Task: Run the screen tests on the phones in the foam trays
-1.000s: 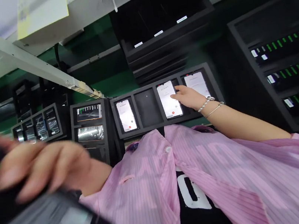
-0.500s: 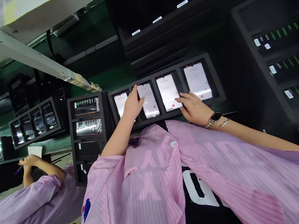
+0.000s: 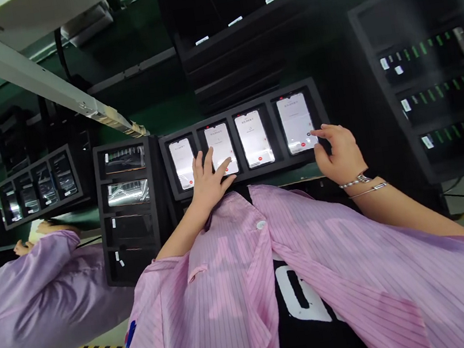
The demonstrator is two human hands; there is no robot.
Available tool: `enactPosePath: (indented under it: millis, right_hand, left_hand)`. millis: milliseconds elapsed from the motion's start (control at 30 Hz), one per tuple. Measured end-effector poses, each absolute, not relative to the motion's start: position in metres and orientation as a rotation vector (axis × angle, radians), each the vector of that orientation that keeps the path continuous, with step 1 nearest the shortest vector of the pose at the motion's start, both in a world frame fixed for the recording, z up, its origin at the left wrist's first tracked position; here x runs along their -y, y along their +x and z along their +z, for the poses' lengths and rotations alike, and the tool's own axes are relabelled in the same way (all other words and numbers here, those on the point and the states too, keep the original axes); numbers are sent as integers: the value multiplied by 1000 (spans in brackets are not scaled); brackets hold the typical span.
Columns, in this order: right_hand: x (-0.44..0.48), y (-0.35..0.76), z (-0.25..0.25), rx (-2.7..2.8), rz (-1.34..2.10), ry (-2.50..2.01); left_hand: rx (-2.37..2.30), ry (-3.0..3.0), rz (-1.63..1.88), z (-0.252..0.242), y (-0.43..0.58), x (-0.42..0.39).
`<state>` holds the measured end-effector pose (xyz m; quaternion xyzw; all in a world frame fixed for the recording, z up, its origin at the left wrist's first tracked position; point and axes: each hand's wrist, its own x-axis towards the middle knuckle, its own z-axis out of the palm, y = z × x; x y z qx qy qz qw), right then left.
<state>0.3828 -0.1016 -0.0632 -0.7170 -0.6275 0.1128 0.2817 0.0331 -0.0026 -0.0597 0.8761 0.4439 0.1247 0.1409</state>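
Observation:
Four-slot black tray (image 3: 314, 90) in front of me holds a row of smartphones, screens lit white with small red round buttons low down. My left hand (image 3: 208, 186) has its fingers spread over the lower part of the second phone (image 3: 217, 139); one fingertip is by its red button. Left of it lies the leftmost phone (image 3: 181, 157), partly behind my fingertips. Nothing covers the third phone (image 3: 252, 133). At the lower right edge of the rightmost phone (image 3: 292, 115), my right hand (image 3: 341, 152) holds out its index finger, thumb apart, gripping nothing.
Another black tray (image 3: 154, 209) with dark-screened devices stands at left, and a further phone tray (image 3: 74, 168) lies beyond it. A metal post (image 3: 47, 79) slants above. Large dark trays (image 3: 365, 43) with green-marked slots are at right. A co-worker's sleeve (image 3: 42, 278) shows at left.
My left hand has moved from the top of the second phone down to its lower part. My right hand has gone from the third phone to the rightmost one's edge. The second phone's screen now shows a red button.

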Motion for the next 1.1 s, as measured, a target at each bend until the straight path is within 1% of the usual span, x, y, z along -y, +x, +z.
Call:
enactPosePath:
  millis: [133,233,433,567,667,867,1100]
  right_hand:
    - [102,386,-74,1717,337,-1995]
    - [101,387,-80,1710,305,-2030]
    - [98,373,-61,1699,256,-1916]
    - [94,350,-49,1801,283,-1747]
    - [93,330,-52,1888,348,-1651]
    - [100,305,-79,1999,414,-1884]
    - [103,306,-98,2058,278,-1761]
  left_hand:
    - [-1473,2474,388,-55,-6,14]
    - [-1606,2412,321,-59,-34,27]
    - [-1697,2355,282,-72,-48,33]
    - [-1693,2341,277,-69,-41,31]
    - [-1621,2382,312,-63,-27,33]
    - [-1283,2536,249,-67,10,32]
    - [-1307,2574,280,-80,16,30]
